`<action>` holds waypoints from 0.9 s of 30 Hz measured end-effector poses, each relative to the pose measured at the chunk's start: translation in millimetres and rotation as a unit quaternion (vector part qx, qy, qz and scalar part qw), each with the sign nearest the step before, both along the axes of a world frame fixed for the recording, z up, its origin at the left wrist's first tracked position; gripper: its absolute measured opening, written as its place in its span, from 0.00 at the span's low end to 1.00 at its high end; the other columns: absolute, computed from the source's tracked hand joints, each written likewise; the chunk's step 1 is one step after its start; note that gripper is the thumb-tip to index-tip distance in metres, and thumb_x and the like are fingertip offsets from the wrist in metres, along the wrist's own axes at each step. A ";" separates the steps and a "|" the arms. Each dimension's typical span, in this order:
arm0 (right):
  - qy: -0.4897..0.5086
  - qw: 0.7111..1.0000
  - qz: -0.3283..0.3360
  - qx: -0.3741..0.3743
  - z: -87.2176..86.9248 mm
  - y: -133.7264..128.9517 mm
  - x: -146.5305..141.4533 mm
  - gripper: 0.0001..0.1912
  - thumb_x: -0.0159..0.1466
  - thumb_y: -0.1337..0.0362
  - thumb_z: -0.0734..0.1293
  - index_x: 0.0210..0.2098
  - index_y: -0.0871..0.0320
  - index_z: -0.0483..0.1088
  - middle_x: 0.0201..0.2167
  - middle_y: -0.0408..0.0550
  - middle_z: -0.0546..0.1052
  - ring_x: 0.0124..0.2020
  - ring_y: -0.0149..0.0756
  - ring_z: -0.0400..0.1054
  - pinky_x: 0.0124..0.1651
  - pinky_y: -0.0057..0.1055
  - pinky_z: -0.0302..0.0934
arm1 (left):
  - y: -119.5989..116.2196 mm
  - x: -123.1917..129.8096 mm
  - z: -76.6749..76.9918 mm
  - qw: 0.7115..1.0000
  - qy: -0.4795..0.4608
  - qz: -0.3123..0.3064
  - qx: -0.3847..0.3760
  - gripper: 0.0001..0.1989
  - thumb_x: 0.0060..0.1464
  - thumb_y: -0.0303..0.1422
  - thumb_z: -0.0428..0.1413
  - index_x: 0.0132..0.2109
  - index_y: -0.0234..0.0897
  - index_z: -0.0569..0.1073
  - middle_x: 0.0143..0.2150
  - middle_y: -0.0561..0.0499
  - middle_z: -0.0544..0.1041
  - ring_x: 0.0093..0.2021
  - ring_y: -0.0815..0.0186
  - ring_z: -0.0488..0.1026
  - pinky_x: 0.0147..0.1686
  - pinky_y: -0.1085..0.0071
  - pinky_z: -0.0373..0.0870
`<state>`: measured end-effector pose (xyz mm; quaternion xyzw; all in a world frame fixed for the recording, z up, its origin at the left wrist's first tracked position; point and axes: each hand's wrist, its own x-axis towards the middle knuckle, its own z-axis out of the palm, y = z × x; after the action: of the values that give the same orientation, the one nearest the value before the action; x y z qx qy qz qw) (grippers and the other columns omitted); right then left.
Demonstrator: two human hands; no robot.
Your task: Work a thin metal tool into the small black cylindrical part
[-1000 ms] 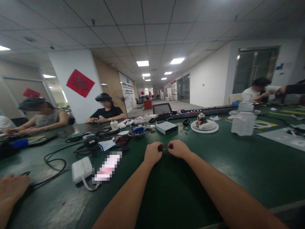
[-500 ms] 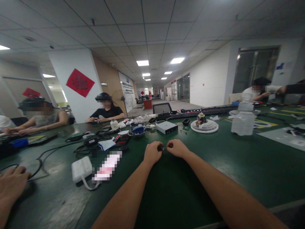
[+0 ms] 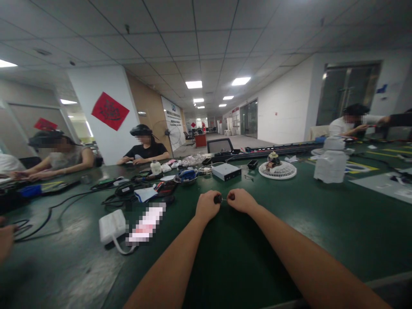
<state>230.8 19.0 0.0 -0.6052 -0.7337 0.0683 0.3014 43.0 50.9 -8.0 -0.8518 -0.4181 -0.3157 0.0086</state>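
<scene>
Above the green table (image 3: 322, 223), my left hand (image 3: 207, 205) is closed around a small dark round part (image 3: 218, 199) that shows at its fingertips. My right hand (image 3: 243, 201) is closed in a pinch just to the right. A thin light-coloured piece (image 3: 224, 199) spans the narrow gap between the hands, and its right end disappears into the right fingers. Its exact kind is too small to make out. Beyond the hands lies a silver box-shaped disc drive (image 3: 226, 171) with a black front.
Right of the drive sit a white fan grille with a motor (image 3: 277, 170) and a white plastic housing (image 3: 331, 165). To the left are a bowl with a blue item (image 3: 187, 176), dark cables (image 3: 124, 191) and a white box with a lead (image 3: 112, 225). Another person's hand (image 3: 5, 240) shows at the left edge.
The other person's hand at the left edge has drawn back leftward, mostly out of view. My hands keep nearly the same pose; the camera view has shifted slightly.
</scene>
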 end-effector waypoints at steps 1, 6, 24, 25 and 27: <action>-0.004 1.000 0.002 -0.001 0.6 -0.5 -0.1 0.08 0.57 0.65 0.68 0.33 0.56 0.80 0.32 0.48 0.82 0.34 0.37 0.75 0.35 0.27 0.62 | -0.3 0.0 0.2 1.000 0.000 0.002 -0.001 0.15 0.51 0.26 0.57 0.46 0.42 0.78 0.46 0.50 0.81 0.48 0.60 0.75 0.50 0.67 0.66; -0.007 1.000 0.008 0.008 3.3 -2.2 -0.4 0.10 0.60 0.63 0.66 0.37 0.54 0.80 0.34 0.45 0.82 0.37 0.35 0.75 0.38 0.26 0.62 | -1.6 0.7 1.9 1.000 0.000 -0.002 0.000 0.15 0.52 0.26 0.56 0.46 0.42 0.78 0.46 0.50 0.81 0.48 0.61 0.75 0.50 0.67 0.66; -0.051 0.999 0.002 0.004 9.0 -8.6 -3.5 0.08 0.59 0.63 0.67 0.35 0.52 0.79 0.34 0.43 0.82 0.37 0.35 0.76 0.39 0.26 0.62 | -1.8 0.8 2.0 1.000 -0.001 -0.005 0.016 0.15 0.51 0.24 0.56 0.45 0.42 0.78 0.47 0.51 0.81 0.49 0.60 0.76 0.48 0.66 0.67; -0.049 0.999 0.000 0.007 9.4 -8.7 -3.6 0.09 0.60 0.62 0.67 0.37 0.51 0.79 0.35 0.43 0.82 0.37 0.35 0.76 0.39 0.25 0.62 | -2.3 1.0 2.6 1.000 0.001 -0.004 0.018 0.15 0.52 0.24 0.56 0.45 0.42 0.78 0.47 0.50 0.81 0.49 0.60 0.76 0.48 0.66 0.67; -0.050 0.999 -0.016 0.014 10.0 -8.9 -3.7 0.10 0.61 0.61 0.66 0.39 0.52 0.79 0.37 0.45 0.82 0.39 0.37 0.76 0.40 0.27 0.63 | -3.8 1.5 3.9 1.000 0.012 -0.001 0.018 0.14 0.53 0.25 0.56 0.46 0.42 0.78 0.47 0.50 0.81 0.48 0.60 0.76 0.48 0.65 0.66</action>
<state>227.1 10.1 9.9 -0.6152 -0.7391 0.0230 0.2734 44.5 47.1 -4.1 -0.8556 -0.4108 -0.3135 0.0287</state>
